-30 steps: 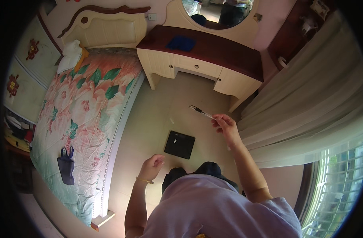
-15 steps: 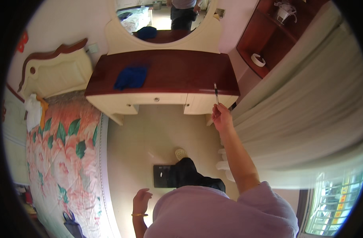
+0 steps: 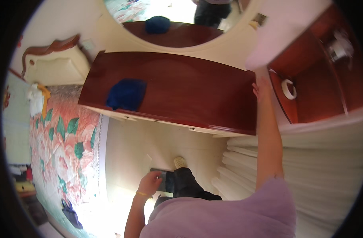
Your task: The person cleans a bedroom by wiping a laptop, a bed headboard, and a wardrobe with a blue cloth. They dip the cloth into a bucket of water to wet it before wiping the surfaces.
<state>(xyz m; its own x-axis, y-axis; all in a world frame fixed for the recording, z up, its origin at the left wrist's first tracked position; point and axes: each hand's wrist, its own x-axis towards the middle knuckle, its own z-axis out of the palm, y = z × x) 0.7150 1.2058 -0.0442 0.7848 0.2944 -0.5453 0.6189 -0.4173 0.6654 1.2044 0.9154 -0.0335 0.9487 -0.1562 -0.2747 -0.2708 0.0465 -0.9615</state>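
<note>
The right hand (image 3: 262,87) is stretched out to the right end of the dressing table (image 3: 189,91), its fingers at the edge of the dark red top and slightly blurred; some look parted, but whether they grip anything, or touch the top, I cannot tell. The dressing table stands in front of the person, below a round mirror (image 3: 177,23), and a rumpled dark blue cloth item (image 3: 128,95) lies toward the left of its top. Its pale front shows only as a narrow strip with small knobs, so the insides stay hidden. Just beside the right hand is an open red-brown shelf unit (image 3: 316,89) — its lower compartment holds a white ring-shaped thing (image 3: 288,89) near the edge, and a pale, clear-wrapped thing (image 3: 340,48) sits on the board above. The left hand (image 3: 149,183) hangs low, fingers loosely curled, over the edge of a flat black square (image 3: 168,182) on the floor; whether it holds something is unclear. On the flowered bed (image 3: 66,142) lies a dark pouch (image 3: 72,217) with loop handles, its contents hidden.
</note>
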